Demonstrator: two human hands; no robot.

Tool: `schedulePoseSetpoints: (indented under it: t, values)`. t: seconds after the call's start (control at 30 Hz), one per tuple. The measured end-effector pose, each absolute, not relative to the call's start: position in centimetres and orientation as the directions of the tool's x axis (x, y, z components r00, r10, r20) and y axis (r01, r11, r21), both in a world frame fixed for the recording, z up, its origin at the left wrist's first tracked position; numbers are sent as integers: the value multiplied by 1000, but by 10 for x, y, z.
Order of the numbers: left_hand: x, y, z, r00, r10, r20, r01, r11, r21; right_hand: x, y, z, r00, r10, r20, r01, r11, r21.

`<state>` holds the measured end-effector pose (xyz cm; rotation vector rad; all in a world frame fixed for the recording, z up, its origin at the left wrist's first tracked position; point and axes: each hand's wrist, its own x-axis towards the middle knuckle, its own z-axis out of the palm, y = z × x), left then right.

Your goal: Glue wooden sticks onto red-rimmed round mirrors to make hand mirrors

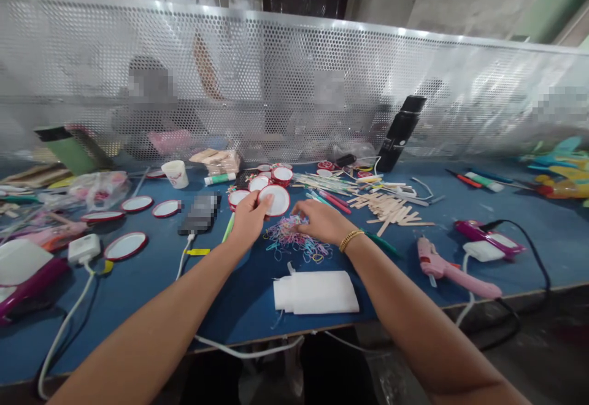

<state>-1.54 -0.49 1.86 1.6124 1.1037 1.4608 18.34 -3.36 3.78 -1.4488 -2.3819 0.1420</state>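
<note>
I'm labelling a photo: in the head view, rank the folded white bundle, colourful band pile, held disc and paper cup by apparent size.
Folded white bundle
Colourful band pile
Held disc and paper cup: too alike to rank

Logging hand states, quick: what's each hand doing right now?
Left hand: closed, holding a red-rimmed white disc.
Right hand: curled at the colorful strand pile; whether it holds any cannot be told.

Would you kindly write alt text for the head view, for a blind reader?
A person's left hand holds a red-rimmed white disc over a blue table; the right hand is at a pile of colourful bands. Wooden sticks and a pink glue gun lie to the right.
</note>
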Motion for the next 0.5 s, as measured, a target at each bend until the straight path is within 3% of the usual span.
schedulePoseSetpoints:
  t: [0.17,0.37,0.5]
  values:
    - [-19,-2,19,-33,903,429,126,-422,898,178,-39,42,-489,806,333,765,580,-281]
    - [-20,-3,21,-48,894,446,124,-437,891,145,-43,27,-776,589,225,535,804,-260]
    - [-19,-3,20,-44,898,438,113,-431,895,158,-34,25,-722,671,169,619,736,-275]
